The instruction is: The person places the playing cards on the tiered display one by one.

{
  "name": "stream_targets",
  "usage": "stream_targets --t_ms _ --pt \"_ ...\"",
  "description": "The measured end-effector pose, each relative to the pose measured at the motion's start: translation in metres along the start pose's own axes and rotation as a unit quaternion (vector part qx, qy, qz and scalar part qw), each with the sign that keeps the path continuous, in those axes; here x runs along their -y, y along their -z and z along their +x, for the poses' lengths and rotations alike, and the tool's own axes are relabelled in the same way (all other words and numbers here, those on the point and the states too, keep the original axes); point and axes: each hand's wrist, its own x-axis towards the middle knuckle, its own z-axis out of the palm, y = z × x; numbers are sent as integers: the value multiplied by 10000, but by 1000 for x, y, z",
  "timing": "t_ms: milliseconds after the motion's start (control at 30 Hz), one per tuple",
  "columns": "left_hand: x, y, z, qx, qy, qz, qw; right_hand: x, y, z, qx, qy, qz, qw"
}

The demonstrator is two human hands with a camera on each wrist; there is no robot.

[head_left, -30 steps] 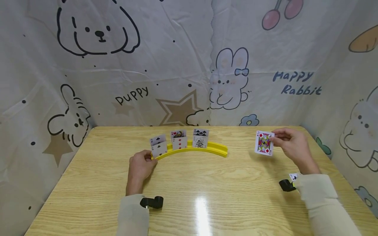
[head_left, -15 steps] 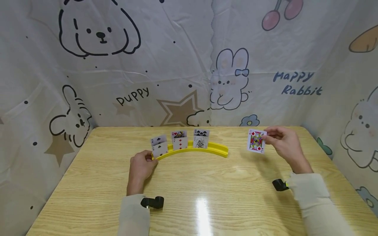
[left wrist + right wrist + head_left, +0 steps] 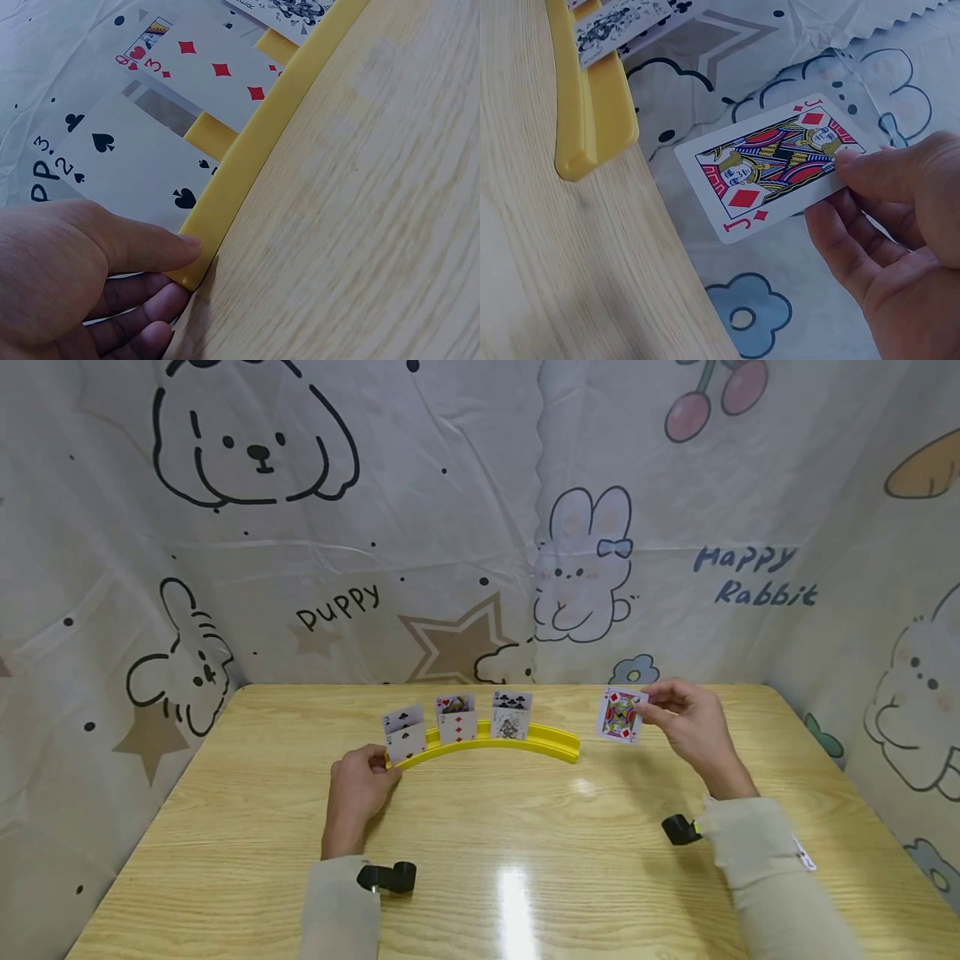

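My right hand pinches the jack of diamonds by its right edge, face toward me, in the air just right of the holder. A curved yellow card holder stands on the table, its left end gripped by my left hand between thumb and fingers. Three pairs of cards stand in it: the two of spades before a three of clubs, the three of diamonds before a queen of hearts, and a joker before a clubs card. The holder's right end has no card.
A playing card lies on the wooden table, mostly hidden by my right sleeve. A printed curtain hangs behind the table's back edge and along its sides.
My right hand has moved left with the jack of diamonds, bringing it close to the holder's right end. My left hand keeps its grip on the holder.
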Motion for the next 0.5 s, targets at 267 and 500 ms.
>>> stream_targets --t_ms 267,500 --pt "1 -1 1 -9 38 -23 10000 1 -19 4 36 101 142 9998" --pt "1 -1 1 -15 22 -25 10000 2 -30 7 145 151 307 9993"
